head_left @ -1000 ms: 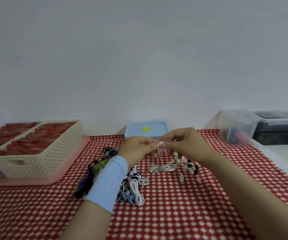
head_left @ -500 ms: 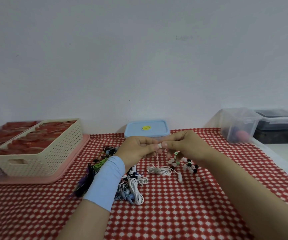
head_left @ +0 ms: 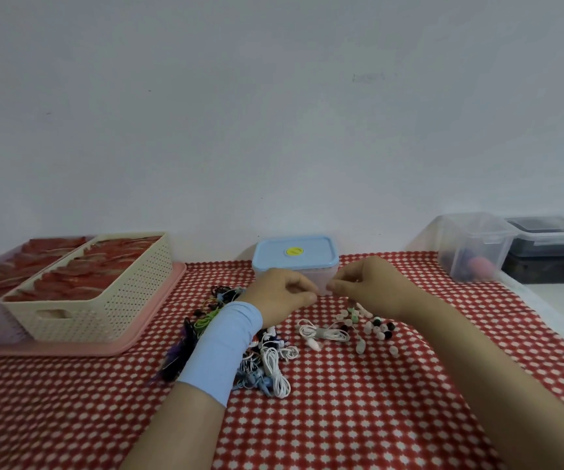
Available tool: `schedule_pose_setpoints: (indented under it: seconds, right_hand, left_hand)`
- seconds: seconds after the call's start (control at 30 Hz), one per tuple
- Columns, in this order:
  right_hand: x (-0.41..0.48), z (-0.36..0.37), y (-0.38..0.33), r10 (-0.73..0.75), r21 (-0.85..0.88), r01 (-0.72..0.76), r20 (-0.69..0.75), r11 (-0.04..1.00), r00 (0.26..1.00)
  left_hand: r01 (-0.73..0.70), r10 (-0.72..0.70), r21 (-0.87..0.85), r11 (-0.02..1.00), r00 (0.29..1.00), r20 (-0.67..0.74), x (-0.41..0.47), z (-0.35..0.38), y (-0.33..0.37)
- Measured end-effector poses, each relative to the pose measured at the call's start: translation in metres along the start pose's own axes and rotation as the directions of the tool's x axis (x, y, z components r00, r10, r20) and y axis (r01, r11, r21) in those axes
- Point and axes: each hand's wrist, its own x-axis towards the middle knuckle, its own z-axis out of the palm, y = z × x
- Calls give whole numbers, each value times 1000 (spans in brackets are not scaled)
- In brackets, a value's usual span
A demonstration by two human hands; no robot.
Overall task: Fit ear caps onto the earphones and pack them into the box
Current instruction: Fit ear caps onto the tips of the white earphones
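Observation:
My left hand (head_left: 282, 293) and my right hand (head_left: 370, 288) hover above the red checked cloth, fingertips a small gap apart in front of the blue-lidded box (head_left: 295, 257). Both have curled fingers. I see nothing in the left; the right's pinched fingertips may hide something small. Below them a coiled white earphone (head_left: 323, 333) lies on the cloth with one bud (head_left: 312, 344) beside it. Loose ear caps (head_left: 377, 327) in white, pink, green and black are scattered under my right wrist. A tangle of earphones (head_left: 267, 354) in several colours lies by my left forearm.
A cream perforated basket (head_left: 104, 310) with red packets stands on a pink tray (head_left: 145, 330) at the left. A clear plastic tub (head_left: 473, 247) and a lidded dark container (head_left: 548, 235) stand at the back right. The cloth ends at the right, where a white surface begins.
The white earphone cord that hung from my pinching fingers now lies on the cloth. My hands have drawn slightly apart and moved a little farther from me.

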Motion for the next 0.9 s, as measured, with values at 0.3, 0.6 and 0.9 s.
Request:
schedule_pose_setpoints:
  seconds: [0.3,0.6,0.9]
  right_hand:
    - [38,-10,-21,-104,-578,53,-55,814,993]
    - [57,3,-24,186,-531,-119,73,839,980]
    - [60,7,-16,35,-572,-41,-22,819,999]
  left_hand:
    - [29,18,436,900,995,-103,45,-35,4]
    - [168,-152,351,921,986,-74,51,-41,-22]
    - [160,-109,213,964,967,-232,52,-44,-29]
